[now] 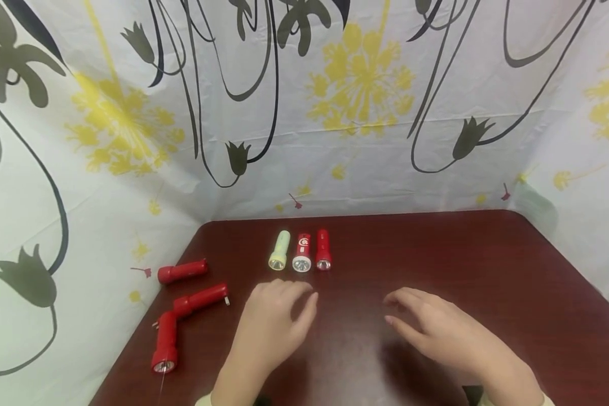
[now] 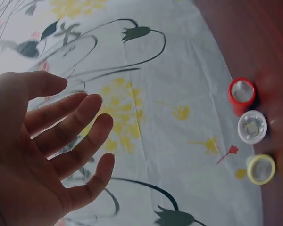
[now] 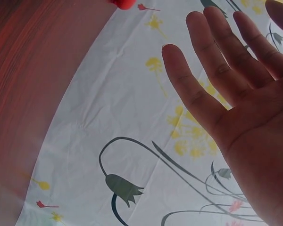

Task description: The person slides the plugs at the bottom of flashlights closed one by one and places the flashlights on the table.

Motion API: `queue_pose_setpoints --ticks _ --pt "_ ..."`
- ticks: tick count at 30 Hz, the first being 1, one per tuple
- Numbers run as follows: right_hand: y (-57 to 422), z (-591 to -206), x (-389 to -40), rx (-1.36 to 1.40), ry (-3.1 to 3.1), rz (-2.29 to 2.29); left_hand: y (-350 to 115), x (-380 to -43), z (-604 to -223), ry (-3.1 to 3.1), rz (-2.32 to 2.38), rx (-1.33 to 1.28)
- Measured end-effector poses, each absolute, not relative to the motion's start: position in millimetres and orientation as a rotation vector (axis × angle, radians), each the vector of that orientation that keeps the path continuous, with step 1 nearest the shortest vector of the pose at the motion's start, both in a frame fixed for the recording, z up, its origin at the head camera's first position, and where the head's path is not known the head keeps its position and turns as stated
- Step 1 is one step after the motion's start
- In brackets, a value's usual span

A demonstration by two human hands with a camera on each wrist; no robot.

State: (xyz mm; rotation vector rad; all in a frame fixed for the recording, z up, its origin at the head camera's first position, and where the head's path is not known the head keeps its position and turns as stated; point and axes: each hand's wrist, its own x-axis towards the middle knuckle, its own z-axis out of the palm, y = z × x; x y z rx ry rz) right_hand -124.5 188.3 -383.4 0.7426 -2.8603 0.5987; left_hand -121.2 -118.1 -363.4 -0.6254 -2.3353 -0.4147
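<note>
Both hands hover over the dark table, holding nothing. My left hand [image 1: 276, 316] is near the middle, its fingers loosely bent, just in front of a row of flashlights. That row has a pale green flashlight [image 1: 280, 250], a red flashlight with a white head [image 1: 302, 253] and a plain red flashlight [image 1: 323, 250], lenses toward me. In the left wrist view their round lenses show at the right edge. To the right, my right hand [image 1: 436, 330] has its fingers relaxed and casts a shadow on the table; the right wrist view shows its fingers spread apart.
At the table's left side lie a red flashlight [image 1: 182, 271] near the edge, another red flashlight [image 1: 201, 299] with a small prong sticking out, and a third red flashlight [image 1: 165, 344] with its lens toward me. Patterned white cloth [image 1: 375, 169] surrounds the table [image 1: 436, 248].
</note>
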Motion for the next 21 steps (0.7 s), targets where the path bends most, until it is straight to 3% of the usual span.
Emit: queue_pose_setpoints --ticks 21 --pt "198 -389 -116 0.690 -2.892 0.598 -121 -114 -381 -2.481 -0.476 -0.515"
